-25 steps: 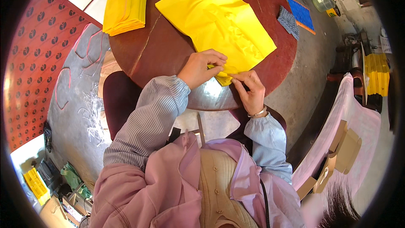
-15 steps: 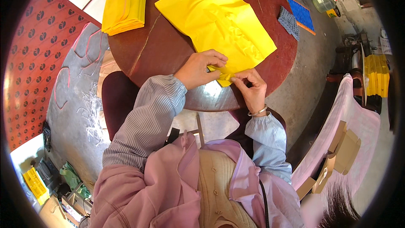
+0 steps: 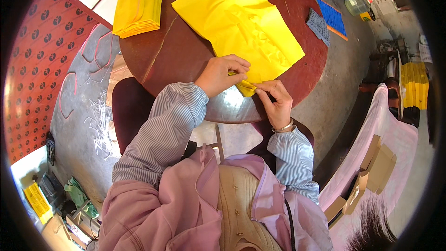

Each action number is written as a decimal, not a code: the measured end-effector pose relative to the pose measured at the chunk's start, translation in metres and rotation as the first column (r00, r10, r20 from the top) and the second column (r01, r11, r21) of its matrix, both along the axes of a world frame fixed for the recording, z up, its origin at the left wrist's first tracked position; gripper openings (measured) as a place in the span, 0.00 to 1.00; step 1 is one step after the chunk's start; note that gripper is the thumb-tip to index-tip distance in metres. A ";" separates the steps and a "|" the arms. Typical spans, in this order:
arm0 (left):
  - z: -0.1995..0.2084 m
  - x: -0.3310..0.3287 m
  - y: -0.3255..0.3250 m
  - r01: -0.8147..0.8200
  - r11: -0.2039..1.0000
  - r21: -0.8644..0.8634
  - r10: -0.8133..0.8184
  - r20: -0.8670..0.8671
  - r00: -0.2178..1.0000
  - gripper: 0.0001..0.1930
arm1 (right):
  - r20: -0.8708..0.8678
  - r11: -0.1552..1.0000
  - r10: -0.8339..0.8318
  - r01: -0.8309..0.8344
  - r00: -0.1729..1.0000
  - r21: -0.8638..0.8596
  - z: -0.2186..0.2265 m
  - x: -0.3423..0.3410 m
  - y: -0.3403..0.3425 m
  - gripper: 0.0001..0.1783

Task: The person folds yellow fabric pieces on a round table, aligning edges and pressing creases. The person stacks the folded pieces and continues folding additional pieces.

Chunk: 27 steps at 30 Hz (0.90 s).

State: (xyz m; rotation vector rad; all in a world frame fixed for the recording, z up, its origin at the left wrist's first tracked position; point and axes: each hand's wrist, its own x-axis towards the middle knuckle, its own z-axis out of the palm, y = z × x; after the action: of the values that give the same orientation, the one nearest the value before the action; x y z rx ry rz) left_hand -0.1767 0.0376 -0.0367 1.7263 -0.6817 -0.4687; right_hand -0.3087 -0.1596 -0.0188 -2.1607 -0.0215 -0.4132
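A crumpled yellow cloth point(image 3: 239, 21), which may be a bag, lies spread over a round dark red table point(image 3: 160, 62). At its near corner, my left hand point(image 3: 220, 75) has its fingers curled over the gathered edge and grips it. Just to the right, my right hand point(image 3: 278, 101) pinches the tip of the same corner between thumb and forefinger. The fold under the left fingers is partly hidden.
A thick stack of folded yellow cloth point(image 3: 141, 7) rests at the table's left. A grey textured pad point(image 3: 318, 27) lies at the right edge beside a blue mat point(image 3: 332, 18). An opened cardboard box point(image 3: 381, 169) sits on a pink-covered bench point(image 3: 404, 144) to the right.
My right fingers have shifted slightly at the cloth's corner, which now lies flatter and less bunched. My left hand keeps nearly the same place.
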 end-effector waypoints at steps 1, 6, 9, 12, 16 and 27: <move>0.000 0.000 0.000 0.005 1.000 0.000 -0.005 0.002 1.000 0.06 | -0.022 1.000 -0.008 0.008 1.000 0.016 0.000 0.000 0.000 0.09; -0.003 0.001 0.001 0.022 1.000 -0.006 -0.022 0.058 0.998 0.07 | -0.118 0.990 -0.059 0.073 0.991 0.121 -0.001 0.001 -0.001 0.06; -0.003 0.001 0.003 0.038 0.999 -0.008 -0.038 0.081 0.996 0.07 | -0.094 0.986 -0.066 0.079 0.993 0.145 -0.005 0.003 -0.002 0.06; -0.002 -0.001 0.002 0.029 1.000 0.004 -0.029 0.086 0.996 0.06 | -0.070 0.981 -0.076 0.087 0.995 0.171 -0.011 0.004 -0.001 0.08; 0.000 -0.004 -0.002 -0.031 1.000 -0.001 0.031 0.010 0.999 0.06 | -0.040 0.984 -0.093 0.097 0.995 0.148 -0.014 0.001 0.001 0.11; -0.001 0.000 0.000 0.001 1.000 -0.007 -0.001 -0.033 0.999 0.06 | -0.075 0.992 -0.070 0.077 0.995 0.103 -0.002 0.000 0.003 0.06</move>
State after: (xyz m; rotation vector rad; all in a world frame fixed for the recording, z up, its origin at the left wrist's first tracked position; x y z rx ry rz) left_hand -0.1765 0.0373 -0.0378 1.7080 -0.6603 -0.4936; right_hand -0.3085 -0.1563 -0.0204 -2.0745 0.1177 -0.3710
